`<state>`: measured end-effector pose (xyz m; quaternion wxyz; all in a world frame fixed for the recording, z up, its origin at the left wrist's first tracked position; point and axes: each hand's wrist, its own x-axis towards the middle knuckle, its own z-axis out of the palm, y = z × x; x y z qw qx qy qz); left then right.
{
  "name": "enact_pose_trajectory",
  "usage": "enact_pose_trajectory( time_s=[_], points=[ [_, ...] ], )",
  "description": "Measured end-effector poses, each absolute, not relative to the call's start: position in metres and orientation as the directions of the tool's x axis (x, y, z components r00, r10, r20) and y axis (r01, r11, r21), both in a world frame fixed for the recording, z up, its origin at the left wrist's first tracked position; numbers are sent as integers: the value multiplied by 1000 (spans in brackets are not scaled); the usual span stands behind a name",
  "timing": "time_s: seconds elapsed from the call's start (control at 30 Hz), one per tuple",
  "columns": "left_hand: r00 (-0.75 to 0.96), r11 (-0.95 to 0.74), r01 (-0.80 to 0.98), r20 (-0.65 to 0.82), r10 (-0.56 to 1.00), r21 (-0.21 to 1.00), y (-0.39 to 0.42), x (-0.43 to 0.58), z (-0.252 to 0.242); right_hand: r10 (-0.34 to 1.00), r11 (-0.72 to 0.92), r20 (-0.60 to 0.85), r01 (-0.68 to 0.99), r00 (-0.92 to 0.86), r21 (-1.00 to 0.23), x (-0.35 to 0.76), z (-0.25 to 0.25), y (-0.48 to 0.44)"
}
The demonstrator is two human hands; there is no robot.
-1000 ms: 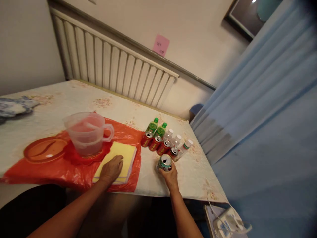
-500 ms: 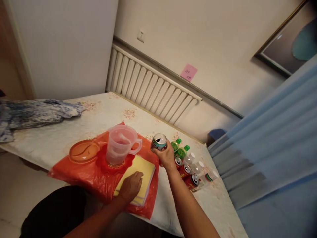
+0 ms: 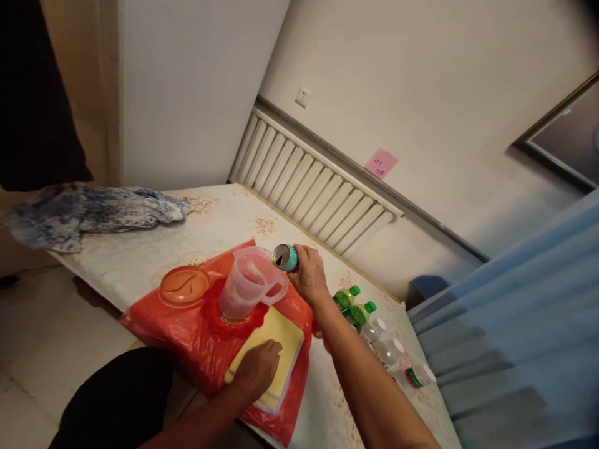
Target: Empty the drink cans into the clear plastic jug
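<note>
My right hand (image 3: 309,274) grips a teal drink can (image 3: 286,257), tilted with its opened top toward the pitcher. A translucent pink plastic pitcher (image 3: 246,284) stands just left of the can on a red scalloped plate (image 3: 213,321), its handle on the right. My left hand (image 3: 262,368) rests on a folded yellow cloth (image 3: 285,333), its fingers curled in with nothing visible in them. Left of the pitcher lies a round orange lid (image 3: 184,285). Beneath these things spreads a red plastic sheet (image 3: 187,355).
Green-capped bottles (image 3: 360,312) and clear bottles (image 3: 390,351) stand right of my right forearm, which partly hides red cans (image 3: 317,329). A patterned cloth (image 3: 107,215) lies at the table's left end. Behind the table is a radiator (image 3: 309,181); a blue curtain (image 3: 524,324) hangs at right.
My right hand has raised the can and moved it left toward the pitcher, tipping it from near upright. My left hand stays on the yellow cloth. The camera view has shifted.
</note>
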<state>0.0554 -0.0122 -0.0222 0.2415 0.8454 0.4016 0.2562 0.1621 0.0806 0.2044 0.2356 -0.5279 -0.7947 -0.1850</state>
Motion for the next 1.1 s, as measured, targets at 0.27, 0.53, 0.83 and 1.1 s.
enact_pose_trajectory(
  time_s=[0.27,0.53,0.83,1.1],
  points=[
    [544,-570,554,254,799,607,-14,55,-22,750,356,488,894,-446,271,159,208,87],
    [551,-562,572,228,803,597,-14,53,-16,690,398,477,836,-544,378,159,209,90],
    [547,-564,548,245,800,617,-15,53,-20,660,426,416,767,-626,479,149,218,87],
    [548,-551,560,222,806,619,-14,54,-23,620,443,366,695,-694,566,143,223,87]
  ],
)
